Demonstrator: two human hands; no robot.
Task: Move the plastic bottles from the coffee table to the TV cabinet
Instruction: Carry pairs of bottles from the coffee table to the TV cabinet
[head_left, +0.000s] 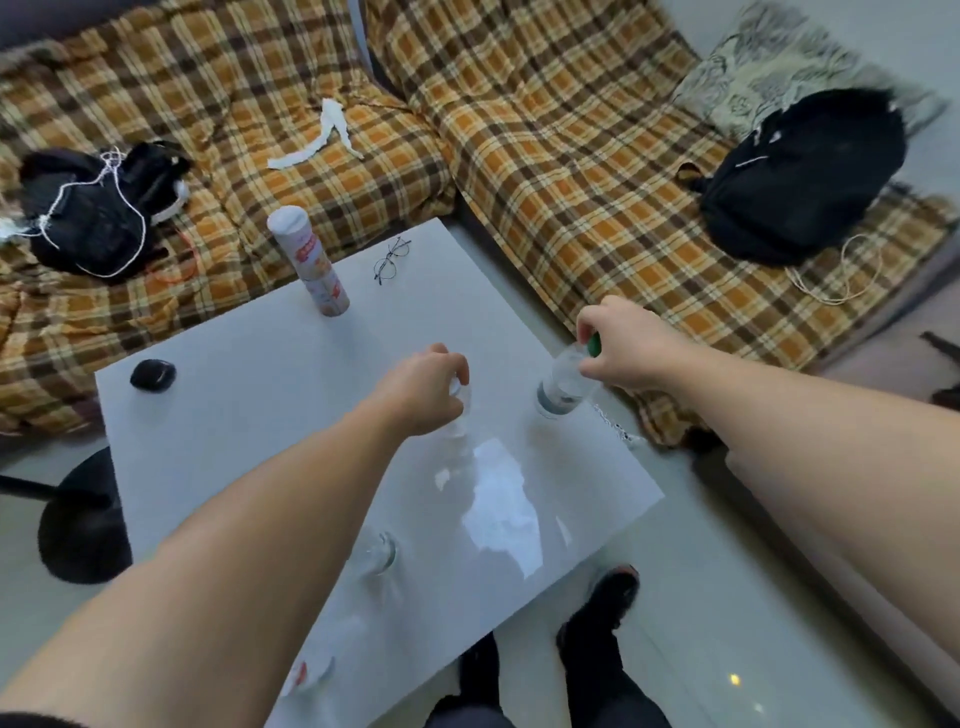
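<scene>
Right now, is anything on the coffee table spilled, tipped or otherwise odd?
No spill visible. The bottle with the green cap tilts because the right hand grips its top. The tall canister only seems to lean, likely from lens distortion.

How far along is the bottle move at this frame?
Nothing looks delivered yet; the TV cabinet is not in view. In hand: the left hand closes around the top of a clear bottle, and the right hand grips the green-capped bottle by its neck, both standing on the coffee table. Left: two more clear bottles stand nearer the person.
</scene>
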